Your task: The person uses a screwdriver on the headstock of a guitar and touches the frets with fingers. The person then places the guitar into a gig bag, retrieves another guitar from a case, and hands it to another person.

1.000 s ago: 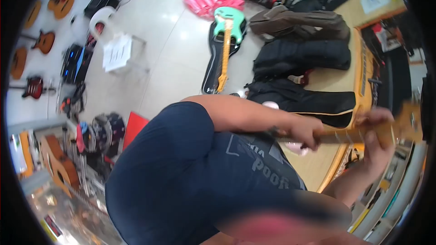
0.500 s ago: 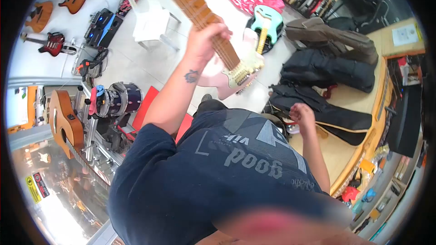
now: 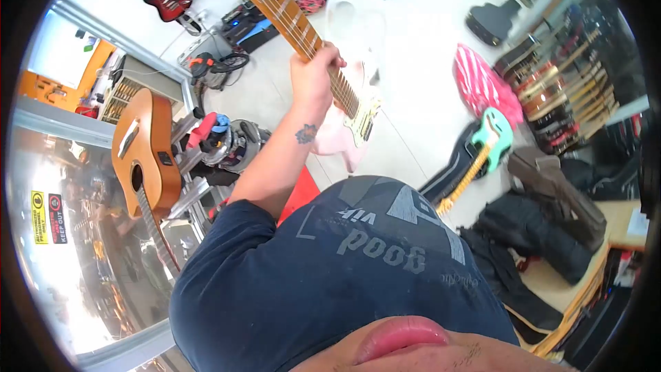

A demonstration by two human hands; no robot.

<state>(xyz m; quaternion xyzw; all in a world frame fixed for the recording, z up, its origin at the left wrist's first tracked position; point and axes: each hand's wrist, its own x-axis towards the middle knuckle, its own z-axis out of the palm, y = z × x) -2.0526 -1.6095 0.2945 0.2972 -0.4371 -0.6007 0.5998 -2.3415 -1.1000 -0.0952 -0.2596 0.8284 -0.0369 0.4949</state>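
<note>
My left hand (image 3: 315,81) is wrapped round the neck of a pale pink electric guitar (image 3: 332,139). Its light brown fretboard runs up toward the top edge of the head view, and the headstock is cut off there. The guitar's body hangs beyond my forearm, with a pale pickguard and bridge hardware showing. Past its body, a white plastic chair (image 3: 354,1) blends into the bright floor. My right hand is out of view.
An acoustic guitar (image 3: 148,148) stands on the left beside a glass partition. Toward the right, a mint-green guitar (image 3: 497,139) lies on a black case. Dark gig bags (image 3: 533,227) rest on a wooden counter. A pink striped cover (image 3: 482,86) lies near a row of guitars.
The view has swung, so the room's things sit further right. My left hand keeps its hold on the guitar neck. My right hand, visible before near the gig bags, has left the view.
</note>
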